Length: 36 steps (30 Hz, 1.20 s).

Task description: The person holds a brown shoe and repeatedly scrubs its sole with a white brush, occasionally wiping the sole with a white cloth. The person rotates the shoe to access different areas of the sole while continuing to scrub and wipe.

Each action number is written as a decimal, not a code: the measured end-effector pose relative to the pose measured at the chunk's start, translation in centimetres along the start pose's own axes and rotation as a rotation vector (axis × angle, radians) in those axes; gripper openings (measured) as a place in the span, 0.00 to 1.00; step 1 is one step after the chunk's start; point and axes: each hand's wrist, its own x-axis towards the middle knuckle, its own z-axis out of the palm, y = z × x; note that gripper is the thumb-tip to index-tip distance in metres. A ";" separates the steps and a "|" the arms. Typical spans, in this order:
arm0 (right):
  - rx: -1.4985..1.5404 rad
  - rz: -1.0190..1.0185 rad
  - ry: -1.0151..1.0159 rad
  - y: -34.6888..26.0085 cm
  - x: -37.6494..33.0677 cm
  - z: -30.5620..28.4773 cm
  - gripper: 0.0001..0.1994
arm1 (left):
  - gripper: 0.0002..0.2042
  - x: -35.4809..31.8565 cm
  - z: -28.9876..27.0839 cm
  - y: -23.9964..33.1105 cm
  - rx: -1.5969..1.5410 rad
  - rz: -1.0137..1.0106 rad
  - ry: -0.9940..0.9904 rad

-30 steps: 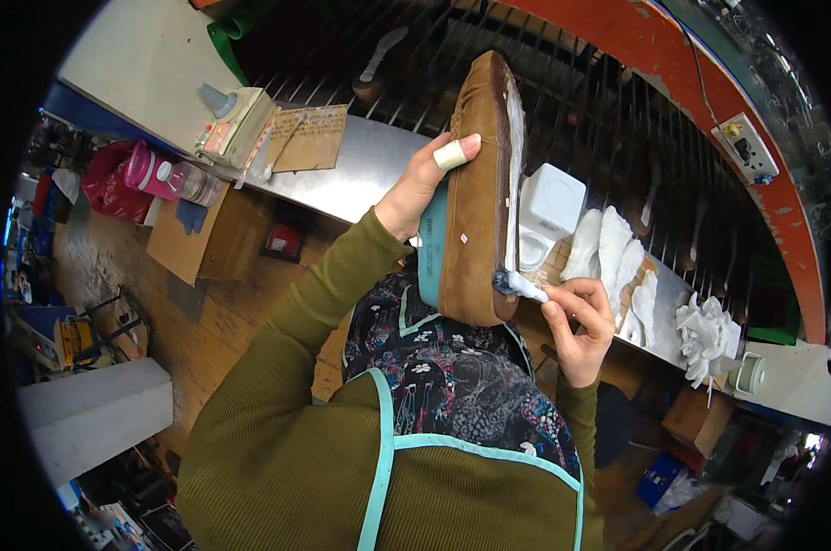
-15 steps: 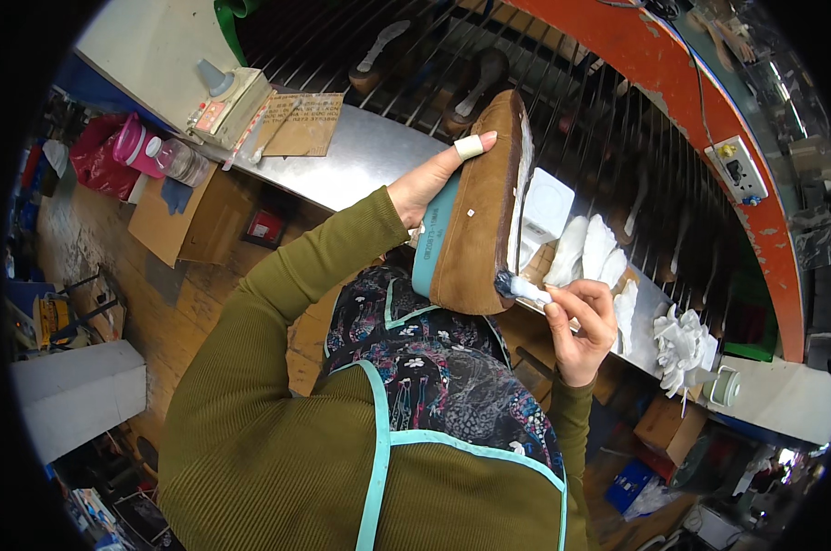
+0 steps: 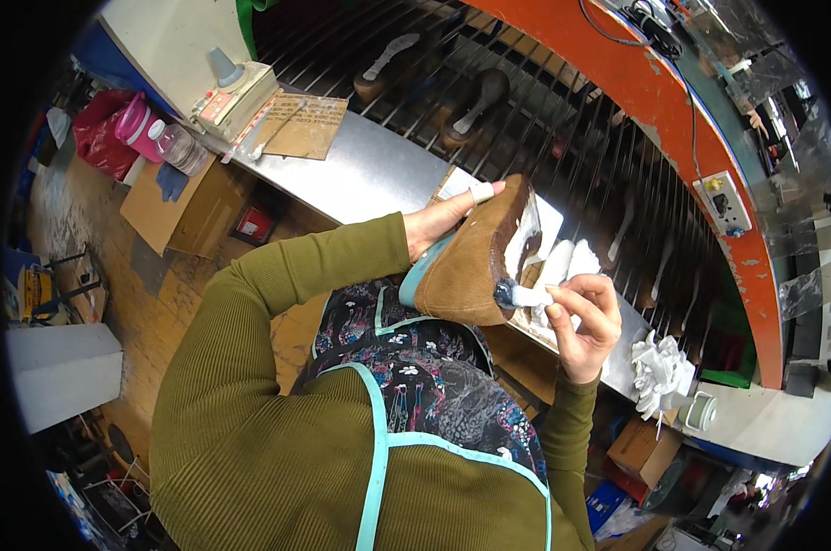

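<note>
Both hands busy: left hand (image 3: 438, 223) grips brown boot (image 3: 475, 262) (sole up), right hand (image 3: 583, 317) pinches brush (image 3: 524, 296) w/ tip on it.

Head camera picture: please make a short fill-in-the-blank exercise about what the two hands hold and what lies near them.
1. The left hand holds a brown suede ____ with a turquoise lining.
2. The right hand presses a small ____ against the boot.
3. A finger of the left hand wears a white ____.
4. The clear bottle on the metal bench has a ____ cap.

Missing words: boot; brush; bandage; white
</note>
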 end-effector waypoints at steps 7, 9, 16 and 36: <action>0.034 -0.082 -0.083 0.5 1.5 -0.2 0.11 | 0.28 -2.0 0.4 -2.9 0.511 0.281 -0.232; 0.088 -0.103 -0.125 0.8 2.0 -0.1 0.10 | 0.31 -2.3 0.7 -4.6 0.816 0.636 -0.283; 0.216 -0.123 -0.307 2.0 4.2 0.1 0.10 | 0.26 -2.6 -1.2 -4.6 0.475 -0.057 -0.613; 0.286 -0.084 -0.651 3.8 6.4 -0.6 0.11 | 0.16 -1.7 -2.5 -6.8 0.066 -0.299 -0.589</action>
